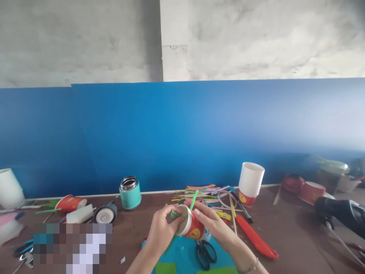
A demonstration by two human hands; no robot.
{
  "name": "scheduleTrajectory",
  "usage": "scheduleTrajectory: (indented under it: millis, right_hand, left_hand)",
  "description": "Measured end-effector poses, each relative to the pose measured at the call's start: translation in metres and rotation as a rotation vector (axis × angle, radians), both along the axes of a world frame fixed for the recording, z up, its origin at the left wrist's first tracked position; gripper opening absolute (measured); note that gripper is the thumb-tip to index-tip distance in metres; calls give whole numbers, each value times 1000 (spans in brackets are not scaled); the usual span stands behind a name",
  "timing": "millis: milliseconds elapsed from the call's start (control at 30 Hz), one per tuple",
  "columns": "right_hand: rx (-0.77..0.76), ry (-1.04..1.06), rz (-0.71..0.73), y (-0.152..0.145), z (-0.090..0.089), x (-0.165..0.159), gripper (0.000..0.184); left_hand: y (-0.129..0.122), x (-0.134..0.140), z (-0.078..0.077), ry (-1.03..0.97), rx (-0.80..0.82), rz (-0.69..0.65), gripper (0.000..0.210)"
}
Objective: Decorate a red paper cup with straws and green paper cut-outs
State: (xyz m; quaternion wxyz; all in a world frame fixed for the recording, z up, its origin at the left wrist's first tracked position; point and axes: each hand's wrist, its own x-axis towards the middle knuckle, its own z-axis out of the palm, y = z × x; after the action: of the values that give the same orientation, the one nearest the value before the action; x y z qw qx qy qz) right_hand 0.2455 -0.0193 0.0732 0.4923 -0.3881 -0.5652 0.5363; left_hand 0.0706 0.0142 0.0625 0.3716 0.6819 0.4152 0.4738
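Tilting between the two hands, a red paper cup with a white rim and yellow emblem [195, 227] turns its mouth toward the left hand [163, 225] and its base toward the right hand [212, 222]. The right hand is closed around the cup's far side, gripping it. The left hand lies right at the mouth — thumb and fingers pinched together on a narrow green strip [174, 215]. A bright green flat stick [194, 199] rises beside the cup, near the right fingers.

Below the cup, black-handled scissors [205, 254] lie on a flat blue sheet [182, 253], with a light green paper piece [165, 268] at its near edge. Just beyond the hands, a loose heap of thin multicoloured strips [199, 193] spreads across the brown desk [288, 232]. To the right lies a long, glossy red plastic object [256, 238] — beyond it stand stacked white and red paper cups [251, 184]. Left of the hands, an open teal jar with a metal mouth [130, 193] stands upright.
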Motion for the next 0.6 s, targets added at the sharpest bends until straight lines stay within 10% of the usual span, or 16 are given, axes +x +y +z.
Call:
scheduleTrajectory:
  millis: [600]
  right_hand:
    - [190, 11, -525, 4, -19, -27, 31]
  left_hand:
    - [-17, 9, 5, 93, 27, 20, 14]
